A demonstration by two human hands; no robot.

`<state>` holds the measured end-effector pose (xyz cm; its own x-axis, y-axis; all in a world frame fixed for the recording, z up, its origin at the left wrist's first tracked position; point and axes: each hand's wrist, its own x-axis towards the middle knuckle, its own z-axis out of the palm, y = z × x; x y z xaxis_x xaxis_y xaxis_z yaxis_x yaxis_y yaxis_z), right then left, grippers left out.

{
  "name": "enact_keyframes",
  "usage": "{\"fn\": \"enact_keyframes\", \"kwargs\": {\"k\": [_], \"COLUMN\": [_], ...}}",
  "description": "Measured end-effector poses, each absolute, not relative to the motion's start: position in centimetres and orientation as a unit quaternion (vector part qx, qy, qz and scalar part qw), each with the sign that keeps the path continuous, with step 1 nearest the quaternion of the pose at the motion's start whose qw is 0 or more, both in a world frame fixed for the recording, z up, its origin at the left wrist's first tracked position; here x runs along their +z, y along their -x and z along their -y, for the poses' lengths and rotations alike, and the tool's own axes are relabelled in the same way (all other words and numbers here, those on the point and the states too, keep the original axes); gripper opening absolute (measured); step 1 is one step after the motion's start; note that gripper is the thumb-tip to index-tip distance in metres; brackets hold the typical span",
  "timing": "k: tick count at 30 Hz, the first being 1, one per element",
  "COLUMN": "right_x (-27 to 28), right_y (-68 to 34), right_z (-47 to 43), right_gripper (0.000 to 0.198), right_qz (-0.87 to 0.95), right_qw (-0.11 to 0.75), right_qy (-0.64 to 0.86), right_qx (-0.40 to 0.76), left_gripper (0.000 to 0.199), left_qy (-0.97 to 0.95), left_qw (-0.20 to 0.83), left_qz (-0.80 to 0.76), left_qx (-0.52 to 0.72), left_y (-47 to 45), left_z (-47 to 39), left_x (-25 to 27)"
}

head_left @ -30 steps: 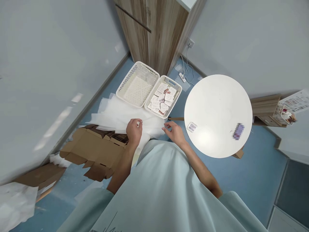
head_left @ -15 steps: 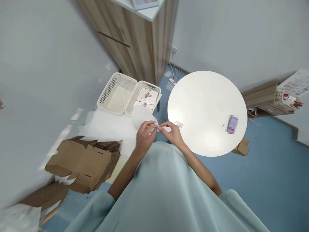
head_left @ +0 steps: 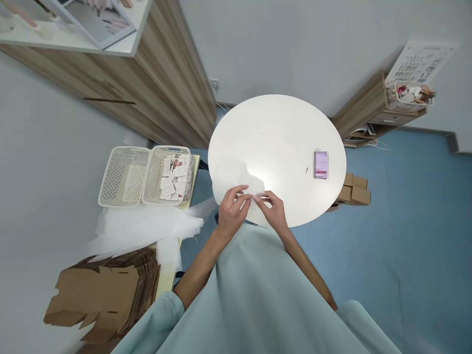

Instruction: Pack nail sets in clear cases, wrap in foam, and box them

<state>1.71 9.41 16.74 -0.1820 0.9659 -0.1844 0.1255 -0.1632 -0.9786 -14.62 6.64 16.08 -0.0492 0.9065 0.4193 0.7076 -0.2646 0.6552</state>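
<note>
Pinching a thin white sheet (head_left: 236, 173) in the head view, both hands meet at the near edge of a round white table (head_left: 287, 115), around its seven o'clock if twelve is the side farthest from the person. The left hand (head_left: 232, 210) has thumb and forefinger closed on the sheet's near edge, and the right hand (head_left: 275, 210) grips it just beside, also between thumb and finger. The sheet spreads from the fingertips toward ten o'clock, over the tabletop; whether it touches the surface cannot be told.

At the table's three o'clock lies a purple object (head_left: 321, 164), its image blurred into blocks, with a small dark item (head_left: 306, 170) near it. Well off at nine o'clock, two white baskets stand side by side, the left basket (head_left: 116, 172) and the right basket (head_left: 149, 184), which holds printed cards (head_left: 173, 179). Between eight and nine is a pile of white sheets (head_left: 143, 226); at eight, flat brown cardboard (head_left: 96, 295) is stacked. A wood-grain cabinet (head_left: 162, 83) rises at ten. Small brown boxes (head_left: 356, 189) sit between three and four, beyond the table's rim.
</note>
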Motion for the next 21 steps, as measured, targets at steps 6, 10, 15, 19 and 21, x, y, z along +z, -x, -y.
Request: {"fn": "enact_keyframes", "kwargs": {"k": [6, 10, 15, 19, 21], "right_x": [15.1, 13.7, 11.8, 9.4, 8.0], "right_y": [-5.5, -7.3, -8.6, -9.4, -9.8], "right_z": [-11.5, -13.9, -17.4, -19.6, -20.3], "right_gripper": [0.027, 0.032, 0.034, 0.036, 0.038], "right_qz": [0.481, 0.477, 0.458, 0.429, 0.408], "right_qw": [0.427, 0.421, 0.414, 0.415, 0.408], "right_qy": [0.534, 0.549, 0.572, 0.592, 0.608], "right_qx": [0.550, 0.542, 0.539, 0.542, 0.545], "left_gripper": [0.068, 0.100, 0.084, 0.075, 0.077], "left_qy": [-0.586, -0.460, -0.371, -0.323, -0.312], "left_qw": [0.096, 0.278, 0.568, 0.633, 0.644], "left_qz": [-0.697, -0.766, -0.647, -0.613, -0.617], "left_qx": [0.402, 0.354, 0.347, 0.345, 0.326], "left_y": [12.3, 13.8, 14.9, 14.6, 14.8], "left_z": [-8.8, -11.4, -13.4, -13.1, -12.9], "left_x": [16.1, 13.3, 9.8, 8.9, 8.5]}}
